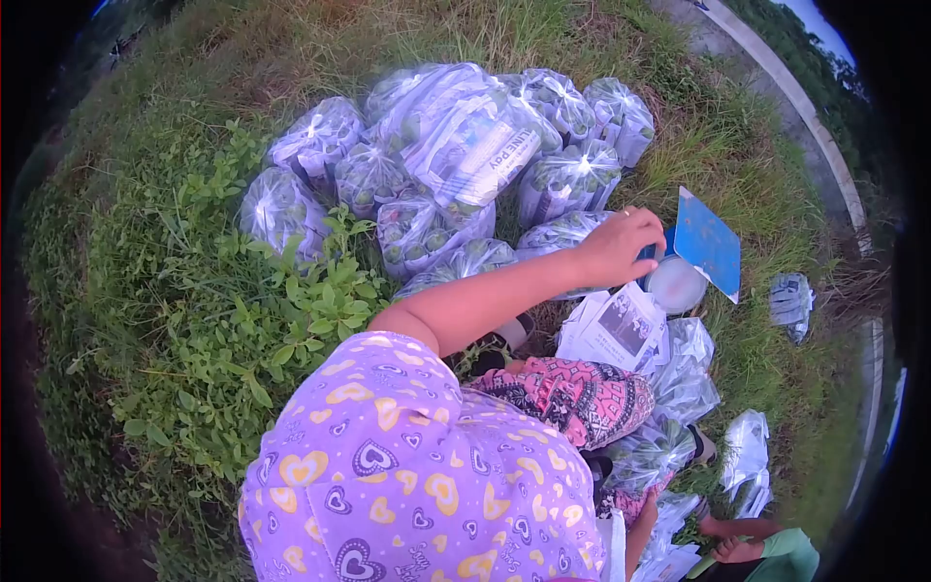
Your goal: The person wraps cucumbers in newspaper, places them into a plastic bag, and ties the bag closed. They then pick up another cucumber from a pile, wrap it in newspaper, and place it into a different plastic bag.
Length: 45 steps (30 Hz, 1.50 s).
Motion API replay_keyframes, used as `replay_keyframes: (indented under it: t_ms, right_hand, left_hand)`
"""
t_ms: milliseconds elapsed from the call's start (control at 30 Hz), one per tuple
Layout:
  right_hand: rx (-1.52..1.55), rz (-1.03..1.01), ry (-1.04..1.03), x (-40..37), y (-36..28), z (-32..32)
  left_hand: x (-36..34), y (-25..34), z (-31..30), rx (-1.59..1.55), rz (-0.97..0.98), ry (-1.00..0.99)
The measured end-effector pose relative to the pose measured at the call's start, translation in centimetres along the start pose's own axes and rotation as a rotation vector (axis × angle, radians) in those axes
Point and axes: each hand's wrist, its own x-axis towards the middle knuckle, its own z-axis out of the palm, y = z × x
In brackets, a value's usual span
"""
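Observation:
My left hand (pixel 621 248), with a ring on one finger, reaches out to a blue box with its blue lid (pixel 708 247) raised. Its fingers are curled at the box's edge, with something dark blue between thumb and fingers; I cannot make out what. Beside it is a round translucent container (pixel 676 284). Below the hand lies a stack of printed paper sheets (pixel 621 330). My right hand (pixel 648 502) shows only in part at the lower right, near a clear plastic bag of green produce (pixel 652 448); its fingers are hidden.
Several clear bags of green produce lined with newspaper (pixel 436 228) stand on the grass, a larger bag (pixel 456 136) on top. More plastic bags (pixel 747 451) lie at right. A co-worker's hand (pixel 739 550) and green sleeve (pixel 790 553) are lower right. Leafy plants (pixel 242 349) grow left.

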Motion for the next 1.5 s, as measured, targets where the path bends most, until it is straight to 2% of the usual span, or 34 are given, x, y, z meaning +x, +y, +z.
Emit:
replay_keyframes:
  t_ms: [100, 167, 267, 333, 467, 567, 600, 767, 1000, 1100, 1200, 1300, 1333, 1433, 1500]
  right_hand:
    - [-0.018, -0.012, 0.005, 0.6, -0.5, 0.3]
    - [-0.032, -0.017, 0.006, 0.9, -0.8, 0.5]
    - [-0.048, -0.028, 0.014, 1.7, -1.4, 0.7]
    - [-0.059, -0.023, 0.023, 1.9, -1.6, 0.6]
    - [-0.086, -0.022, 0.040, 2.4, -2.0, 0.7]
    - [-0.103, -0.023, 0.051, 2.8, -2.3, 0.8]
    - [-0.109, -0.026, 0.051, 2.9, -2.4, 0.7]
    - [-0.145, -0.056, 0.053, 4.0, -3.3, 0.9]
    - [-0.155, -0.068, 0.066, 4.5, -3.0, 1.0]
    - [-0.156, -0.060, 0.077, 4.4, -2.6, 0.7]
    - [-0.162, -0.050, 0.087, 4.2, -2.4, 0.7]
    - [-0.176, -0.038, 0.098, 4.4, -2.3, 0.6]
    - [-0.181, -0.034, 0.102, 4.4, -2.2, 0.6]
    - [-0.193, -0.015, 0.112, 4.6, -1.8, 0.2]
    - [-0.209, -0.004, 0.122, 4.6, -1.2, -0.3]
  left_hand:
    - [4.6, -6.8, -10.6, 0.499, -0.068, 0.413]
    - [5.8, -11.6, -17.6, 0.727, -0.222, 0.443]
    - [6.1, -17.5, -25.7, 0.858, -0.709, 0.234]
    - [5.5, -21.6, -29.3, 0.787, -0.805, 0.097]
    - [2.7, -26.0, -29.7, 0.547, -1.002, -0.079]
    - [1.6, -24.2, -27.2, 0.770, -0.885, 0.082]
    - [2.0, -22.9, -26.3, 0.863, -0.932, 0.098]
    - [1.8, -20.5, -23.5, 1.125, -0.867, 0.085]
    - [1.0, -21.8, -22.4, 1.201, -0.711, 0.187]
    - [2.2, -22.4, -25.0, 1.007, -0.759, 0.104]
    - [5.5, -26.3, -31.3, 0.794, -0.782, -0.250]
    - [6.0, -25.7, -31.9, 0.636, -0.595, -0.297]
    - [6.0, -26.2, -31.4, 0.580, -0.593, -0.348]
    - [4.5, -27.7, -28.6, 0.686, -0.458, -0.406]
    - [4.8, -28.1, -28.0, 0.653, -0.532, -0.385]
